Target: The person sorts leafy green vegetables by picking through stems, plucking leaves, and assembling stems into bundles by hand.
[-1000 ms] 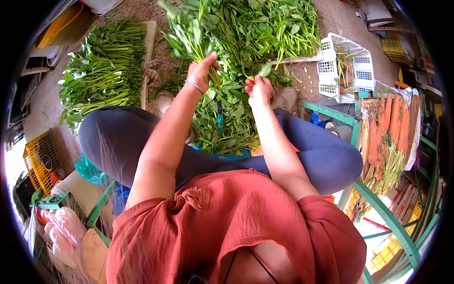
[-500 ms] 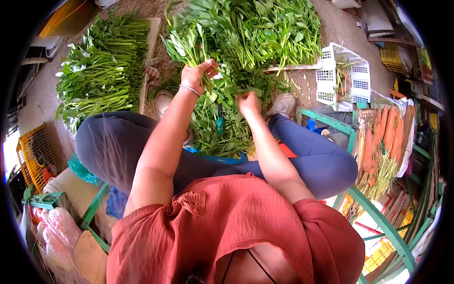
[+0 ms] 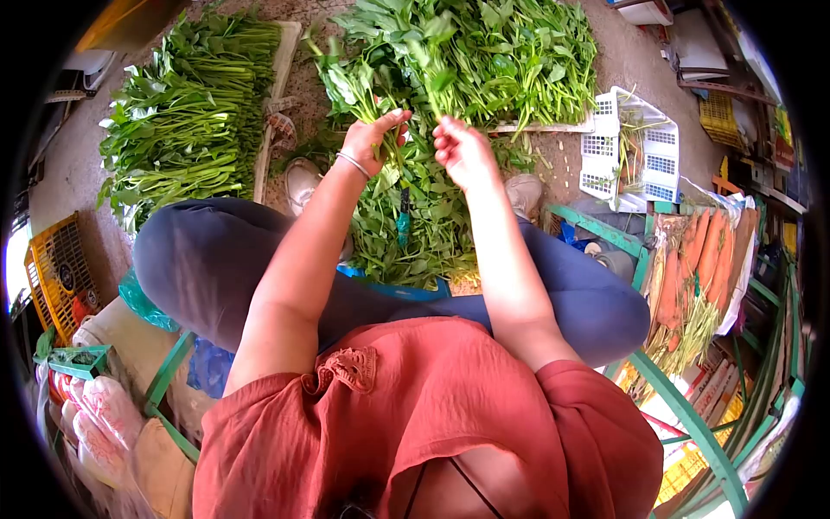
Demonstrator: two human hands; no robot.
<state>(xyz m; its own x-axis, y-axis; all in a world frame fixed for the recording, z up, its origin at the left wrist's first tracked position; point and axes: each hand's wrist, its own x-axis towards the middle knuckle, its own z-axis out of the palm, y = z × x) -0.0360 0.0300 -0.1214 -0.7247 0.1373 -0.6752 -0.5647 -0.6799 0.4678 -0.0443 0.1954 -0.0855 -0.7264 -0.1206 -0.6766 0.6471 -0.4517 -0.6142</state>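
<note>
My left hand (image 3: 370, 145) is closed round a small bunch of leafy greens (image 3: 356, 95), leaves pointing up and away from me. Level with it on the right, my right hand (image 3: 467, 156) pinches the stem end of a single sprig of greens (image 3: 429, 73), its leafy top blurred. Below both hands, between my feet, lies a pile of loose leaves and stems (image 3: 432, 238). A slim dark tool with a teal-wrapped handle (image 3: 404, 223) rests on that pile. Just beyond my hands is a large heap of the same greens (image 3: 527, 69).
Neatly stacked greens (image 3: 194, 117) lie along a pale board at the left. To the right are a white plastic basket (image 3: 596, 156) with stem scraps and a row of carrots (image 3: 705, 251). A yellow crate (image 3: 65, 268) stands at far left; green metal bars (image 3: 692, 415) flank me.
My right hand has moved up and away from me, from above the loose pile, and a sprig now shows upright in it. My left hand has shifted slightly right with its bunch.
</note>
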